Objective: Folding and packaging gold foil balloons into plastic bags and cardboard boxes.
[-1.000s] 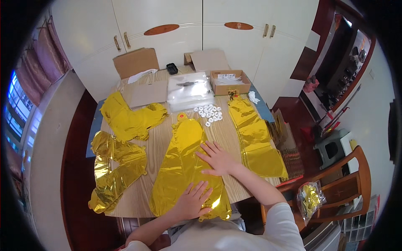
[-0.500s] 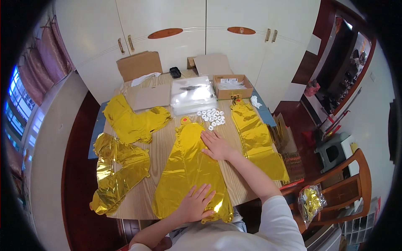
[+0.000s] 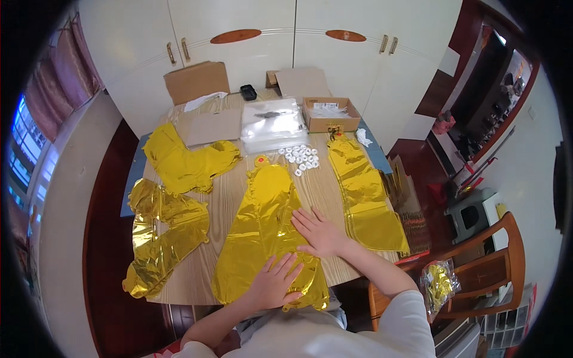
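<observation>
Straight in front of me a flat gold foil balloon (image 3: 256, 221) lies on the wooden table, narrow at its far end and wide at the near edge. My left hand (image 3: 274, 285) rests on its lower part with fingers spread. On the balloon's right edge, about halfway along, my right hand (image 3: 319, 232) lies flat, fingers stretched. Neither hand grips anything. Beyond the balloon's far end is a small pile of white rings (image 3: 301, 158). More flat gold foil balloons flank it: one at far left (image 3: 185, 158), one at near left (image 3: 164, 232), and one on the right (image 3: 364, 194).
Behind the rings lies a stack of clear plastic bags (image 3: 271, 122), beside an open cardboard box (image 3: 331, 122). Cardboard sheets (image 3: 197, 82) lean at the table's back. A wooden chair (image 3: 507, 268) stands at right, with a clear bag of gold foil (image 3: 440, 283) on it.
My right hand has slid nearer along the balloon's right edge, toward my left hand. The left hand has moved slightly up the foil. The whole view has shifted a little.
</observation>
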A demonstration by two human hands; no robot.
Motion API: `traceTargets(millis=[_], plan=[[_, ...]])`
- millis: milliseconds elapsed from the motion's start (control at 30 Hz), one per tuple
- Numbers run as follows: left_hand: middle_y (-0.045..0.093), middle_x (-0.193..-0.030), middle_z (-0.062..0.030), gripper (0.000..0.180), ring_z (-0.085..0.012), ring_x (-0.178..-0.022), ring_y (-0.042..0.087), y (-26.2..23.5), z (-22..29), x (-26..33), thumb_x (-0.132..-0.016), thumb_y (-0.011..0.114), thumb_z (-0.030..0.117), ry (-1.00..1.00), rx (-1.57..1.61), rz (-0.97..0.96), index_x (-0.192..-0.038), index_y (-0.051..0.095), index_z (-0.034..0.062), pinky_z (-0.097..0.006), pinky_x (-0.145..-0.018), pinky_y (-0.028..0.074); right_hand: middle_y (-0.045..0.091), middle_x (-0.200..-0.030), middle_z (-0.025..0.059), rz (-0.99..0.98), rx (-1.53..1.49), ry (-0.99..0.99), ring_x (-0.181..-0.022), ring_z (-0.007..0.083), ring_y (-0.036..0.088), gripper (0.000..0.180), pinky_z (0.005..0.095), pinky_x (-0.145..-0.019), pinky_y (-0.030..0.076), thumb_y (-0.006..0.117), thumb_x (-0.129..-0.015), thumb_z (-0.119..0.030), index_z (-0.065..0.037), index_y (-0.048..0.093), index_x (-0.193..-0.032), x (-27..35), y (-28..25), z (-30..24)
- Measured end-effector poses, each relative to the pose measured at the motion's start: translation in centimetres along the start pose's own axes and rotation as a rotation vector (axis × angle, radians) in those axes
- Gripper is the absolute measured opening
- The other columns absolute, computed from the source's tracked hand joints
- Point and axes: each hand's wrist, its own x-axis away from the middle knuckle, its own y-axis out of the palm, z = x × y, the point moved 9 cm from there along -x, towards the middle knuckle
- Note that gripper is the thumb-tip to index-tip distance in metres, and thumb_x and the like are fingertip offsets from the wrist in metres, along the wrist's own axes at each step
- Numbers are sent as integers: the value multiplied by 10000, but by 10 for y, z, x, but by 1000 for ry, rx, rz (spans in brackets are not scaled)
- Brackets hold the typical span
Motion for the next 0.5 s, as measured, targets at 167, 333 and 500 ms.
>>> traceTargets(millis=[167,333,500], plan=[[412,-1408,-219,680,-335,-1328,385,-7,-8,13,-873,567,504,-99,8,-36,-1353,464,34,-522,-1068,307,277,-1518,211,2,-67,0,-1430,341,223,859,506,-1164,140,424,-884,-656,-34,304,-1464,4,2,1],[635,-889,-156,302,-348,-871,614,-51,-45,108,-821,678,331,-674,147,179,-942,649,56,-433,-758,487,277,-1516,217,-14,-70,6,-1425,351,231,915,519,-1156,152,471,-813,-733,-112,332,-1471,4,-7,-2],[649,-710,-158,233,-338,-588,620,-14,-55,211,-827,688,290,-1187,201,74,-799,655,61,-412,-554,481,284,-1514,214,-5,-98,6,-1420,351,242,950,521,-1154,159,485,-774,-768,-131,351,-1467,3,-4,0]])
